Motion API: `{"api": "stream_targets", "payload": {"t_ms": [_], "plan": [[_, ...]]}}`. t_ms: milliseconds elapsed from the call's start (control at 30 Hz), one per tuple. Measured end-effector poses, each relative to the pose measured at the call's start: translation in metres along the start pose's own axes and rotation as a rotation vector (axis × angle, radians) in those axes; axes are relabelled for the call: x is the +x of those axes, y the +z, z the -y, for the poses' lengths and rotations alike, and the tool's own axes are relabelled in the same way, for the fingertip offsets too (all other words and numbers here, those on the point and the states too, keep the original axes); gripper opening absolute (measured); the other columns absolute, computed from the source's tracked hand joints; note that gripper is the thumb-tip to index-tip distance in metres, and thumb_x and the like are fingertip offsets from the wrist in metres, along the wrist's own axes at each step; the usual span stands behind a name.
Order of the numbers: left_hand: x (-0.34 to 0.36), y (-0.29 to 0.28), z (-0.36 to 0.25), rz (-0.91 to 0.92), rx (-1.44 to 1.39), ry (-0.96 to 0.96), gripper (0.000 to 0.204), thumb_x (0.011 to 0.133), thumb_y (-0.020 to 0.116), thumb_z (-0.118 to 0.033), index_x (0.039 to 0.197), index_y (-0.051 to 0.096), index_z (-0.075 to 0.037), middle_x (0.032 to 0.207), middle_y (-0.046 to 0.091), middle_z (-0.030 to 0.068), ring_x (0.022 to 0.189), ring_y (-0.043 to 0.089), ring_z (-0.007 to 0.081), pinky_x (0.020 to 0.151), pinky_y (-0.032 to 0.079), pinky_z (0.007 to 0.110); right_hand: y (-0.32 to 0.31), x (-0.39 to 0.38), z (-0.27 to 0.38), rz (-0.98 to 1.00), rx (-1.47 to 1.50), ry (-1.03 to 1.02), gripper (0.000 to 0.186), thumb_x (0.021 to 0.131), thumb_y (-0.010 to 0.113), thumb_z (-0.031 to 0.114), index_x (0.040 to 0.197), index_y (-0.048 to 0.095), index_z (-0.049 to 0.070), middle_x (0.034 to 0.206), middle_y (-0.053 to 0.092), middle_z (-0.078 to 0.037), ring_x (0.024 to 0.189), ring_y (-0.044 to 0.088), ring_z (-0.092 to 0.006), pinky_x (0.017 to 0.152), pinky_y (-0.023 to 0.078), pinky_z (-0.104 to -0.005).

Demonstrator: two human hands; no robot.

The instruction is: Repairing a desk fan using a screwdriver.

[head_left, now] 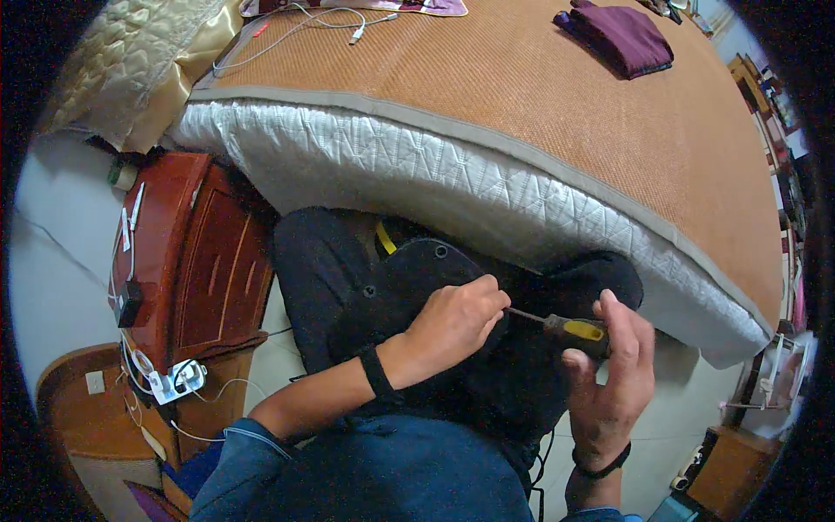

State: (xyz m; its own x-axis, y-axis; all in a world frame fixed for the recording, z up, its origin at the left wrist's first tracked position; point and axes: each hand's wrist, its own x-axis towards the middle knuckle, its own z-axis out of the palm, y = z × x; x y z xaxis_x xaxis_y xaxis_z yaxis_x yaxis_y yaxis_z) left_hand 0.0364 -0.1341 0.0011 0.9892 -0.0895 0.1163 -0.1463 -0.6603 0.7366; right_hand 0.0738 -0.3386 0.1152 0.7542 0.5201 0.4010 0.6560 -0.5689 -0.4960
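Note:
In my lap lies a black panel (417,313) with two round fittings and a yellow strip at its back. My left hand (457,313) is closed at the panel's right side, by the tip of a screwdriver; what its fingertips hold is hidden. My right hand (613,378) has its thumb and fingers around the screwdriver's yellow-and-dark handle (578,332), with the metal shaft pointing left toward my left hand.
A bed with a woven mat (470,78) stands in front, bearing a cable (304,26) and purple cloth (617,39). At left are a red wooden cabinet (156,226), a power strip (178,383) and a wooden chair (91,418). A rack (774,383) stands at right.

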Motion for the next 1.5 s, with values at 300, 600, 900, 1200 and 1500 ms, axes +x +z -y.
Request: {"api": "stream_targets", "payload": {"t_ms": [300,600,900,1200,1500], "plan": [[-0.002,-0.001,0.003,-0.002,-0.083,0.012,0.019,0.089,0.069,-0.006,0.108,0.07,-0.001,0.096,0.064,0.016,0.089,0.067,0.0385,0.077,0.057,0.047,-0.001,0.003,0.007,0.02,0.162,0.029,0.054,0.08,0.068,-0.011,0.132,0.063,0.002,0.125,0.067,-0.02,0.114,0.066,-0.0355,0.097,0.055,-0.0424],[-0.003,-0.003,0.002,0.005,-0.132,-0.001,0.019,0.091,0.069,-0.007,0.109,0.069,0.0,0.097,0.063,0.0169,0.091,0.066,0.0396,0.078,0.056,0.048,-0.006,0.003,-0.006,-0.003,0.117,-0.042,0.06,0.08,0.079,0.0,0.138,0.063,0.004,0.118,0.066,-0.017,0.104,0.065,-0.032,0.093,0.054,-0.0398],[-0.006,-0.002,0.001,0.015,-0.102,0.015,0.023,0.09,0.07,-0.007,0.112,0.068,0.0,0.097,0.062,0.0177,0.091,0.067,0.0404,0.078,0.056,0.047,-0.004,-0.006,-0.003,-0.021,0.036,0.04,0.063,0.075,0.074,-0.008,0.136,0.065,0.007,0.119,0.067,-0.017,0.111,0.065,-0.0336,0.096,0.054,-0.0416],[-0.009,0.003,0.002,0.004,-0.122,0.01,0.024,0.09,0.069,-0.006,0.112,0.065,0.001,0.096,0.059,0.0184,0.089,0.065,0.0418,0.076,0.056,0.049,-0.003,-0.003,0.002,-0.014,-0.009,-0.003,0.055,0.082,0.074,-0.002,0.135,0.063,0.001,0.12,0.066,-0.019,0.11,0.064,-0.0352,0.096,0.053,-0.0437],[-0.024,-0.02,-0.007,-0.035,-0.124,-0.001,0.029,0.09,0.069,-0.006,0.117,0.063,0.005,0.106,0.061,0.0175,0.096,0.065,0.0388,0.082,0.056,0.045,-0.005,-0.005,0.0,-0.026,-0.057,0.037,0.053,0.084,0.066,-0.008,0.136,0.061,0.0,0.122,0.064,-0.021,0.111,0.064,-0.0348,0.096,0.052,-0.0426]]}}
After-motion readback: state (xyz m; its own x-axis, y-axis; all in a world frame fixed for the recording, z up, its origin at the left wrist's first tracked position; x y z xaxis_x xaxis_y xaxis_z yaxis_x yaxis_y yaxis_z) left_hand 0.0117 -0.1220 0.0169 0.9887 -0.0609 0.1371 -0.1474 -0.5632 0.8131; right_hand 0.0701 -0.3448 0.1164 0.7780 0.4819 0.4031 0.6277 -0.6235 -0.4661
